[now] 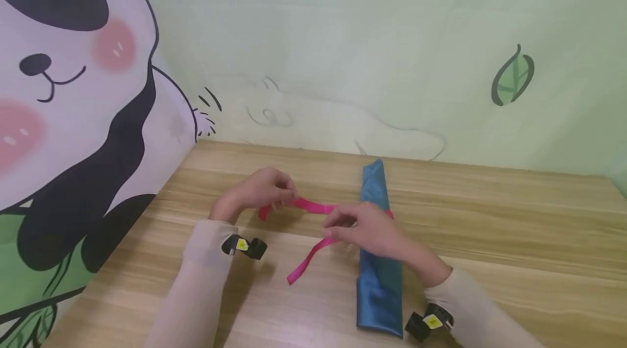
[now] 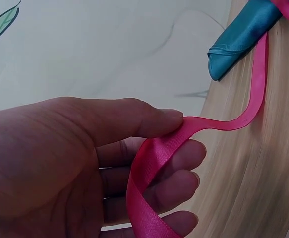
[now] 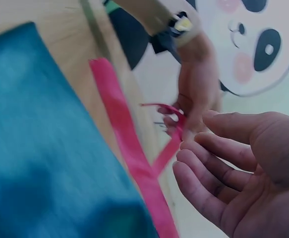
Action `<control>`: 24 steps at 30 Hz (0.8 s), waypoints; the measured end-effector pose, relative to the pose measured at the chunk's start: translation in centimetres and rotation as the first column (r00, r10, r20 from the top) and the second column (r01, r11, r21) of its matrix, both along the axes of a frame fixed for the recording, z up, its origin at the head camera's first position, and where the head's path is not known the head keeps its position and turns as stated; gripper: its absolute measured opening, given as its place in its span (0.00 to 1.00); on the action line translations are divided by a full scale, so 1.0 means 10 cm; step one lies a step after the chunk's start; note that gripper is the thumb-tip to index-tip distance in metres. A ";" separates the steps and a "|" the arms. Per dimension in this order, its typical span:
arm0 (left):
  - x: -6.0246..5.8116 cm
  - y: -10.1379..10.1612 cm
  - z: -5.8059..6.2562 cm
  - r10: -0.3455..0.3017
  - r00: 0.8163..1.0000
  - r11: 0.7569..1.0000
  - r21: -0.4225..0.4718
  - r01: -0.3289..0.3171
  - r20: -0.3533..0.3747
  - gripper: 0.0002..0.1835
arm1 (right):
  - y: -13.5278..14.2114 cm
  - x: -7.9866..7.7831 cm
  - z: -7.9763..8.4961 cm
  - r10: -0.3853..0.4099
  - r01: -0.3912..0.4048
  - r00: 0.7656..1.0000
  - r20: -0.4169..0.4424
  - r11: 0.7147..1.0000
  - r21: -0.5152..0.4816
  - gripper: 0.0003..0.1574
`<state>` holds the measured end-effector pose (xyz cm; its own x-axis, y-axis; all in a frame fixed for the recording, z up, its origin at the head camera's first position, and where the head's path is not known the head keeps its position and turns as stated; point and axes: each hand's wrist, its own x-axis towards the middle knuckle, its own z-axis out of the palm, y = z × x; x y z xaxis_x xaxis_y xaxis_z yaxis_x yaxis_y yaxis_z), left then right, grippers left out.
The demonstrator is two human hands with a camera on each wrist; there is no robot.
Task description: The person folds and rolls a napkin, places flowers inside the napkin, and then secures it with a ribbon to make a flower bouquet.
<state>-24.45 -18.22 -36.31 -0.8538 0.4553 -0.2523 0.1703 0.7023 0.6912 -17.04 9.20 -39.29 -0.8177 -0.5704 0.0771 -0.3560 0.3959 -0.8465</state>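
Observation:
A blue satin cloth (image 1: 379, 296), folded into a long narrow bundle, lies on the table with a pink ribbon (image 1: 313, 207) around its middle. My left hand (image 1: 264, 187) pinches one tail of that ribbon between thumb and fingers; in the left wrist view the ribbon (image 2: 151, 153) twists down across the fingers. Over the cloth is my right hand (image 1: 369, 228), its fingers loosely bent. The right wrist view shows nothing between the thumb and fingers of the right hand (image 3: 248, 168). The other ribbon tail (image 3: 115, 109) lies beside the cloth, extending toward the table's front left.
The wood-grain table (image 1: 490, 228) meets a pale green wall (image 1: 392, 37) at the back. A large panda picture (image 1: 73, 119) covers the left side, and a painted leaf (image 1: 512, 78) is on the wall at right. Each wrist wears a small black camera (image 1: 245, 246).

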 end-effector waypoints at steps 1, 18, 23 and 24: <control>0.00 0.00 0.00 -0.003 1.000 1.000 -0.003 0.003 -0.006 0.06 | 0.05 -0.01 0.01 -0.015 0.015 1.000 -0.008 1.000 -0.006 0.11; 0.03 0.05 0.06 -0.024 0.997 0.999 0.019 0.026 -0.067 0.06 | 0.87 -0.18 -0.08 -0.374 0.374 0.927 0.022 0.927 -0.010 0.18; 0.04 0.06 0.08 -0.023 0.996 0.999 0.033 0.025 -0.081 0.05 | 1.00 -0.19 -0.18 -0.392 0.392 0.918 0.060 0.920 0.011 0.19; 0.04 0.06 0.08 -0.021 0.996 0.999 0.034 0.024 -0.082 0.05 | 1.01 -0.20 -0.20 -0.394 0.394 0.917 0.068 0.919 0.021 0.19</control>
